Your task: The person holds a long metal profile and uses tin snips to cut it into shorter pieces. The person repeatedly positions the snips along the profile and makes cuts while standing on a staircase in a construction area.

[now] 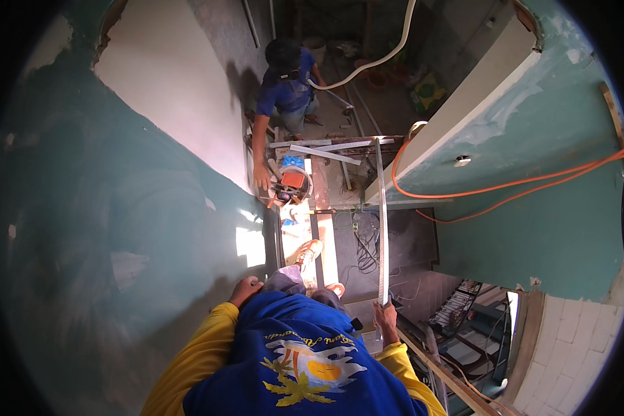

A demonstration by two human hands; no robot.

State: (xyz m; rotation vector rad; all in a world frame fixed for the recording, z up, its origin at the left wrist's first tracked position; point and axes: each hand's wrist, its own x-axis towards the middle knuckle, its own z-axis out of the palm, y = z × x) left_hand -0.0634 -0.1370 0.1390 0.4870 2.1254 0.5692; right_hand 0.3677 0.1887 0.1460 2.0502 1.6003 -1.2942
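Observation:
My right hand (386, 323) is closed around the near end of a long, pale metal strip (383, 229), perhaps a channel. The strip stretches away from me, its far end near other metal strips (326, 154) that lie crossed. My left hand (245, 290) rests beside my left thigh near the green wall, its fingers curled and nothing visible in them. Ahead stands a round bucket (306, 188) filled with tools and a red-orange box (292, 179). A co-worker (284, 83) in a blue shirt crouches beyond, one hand (262, 175) reaching down beside the bucket.
My feet stand on narrow boards (326, 249) above a lower level. Black cables (366, 249) hang to their right. An orange hose (506, 188) loops along the right green wall (520, 243). A pale hose (374, 64) crosses near the co-worker. A dark rack (457, 305) stands at lower right.

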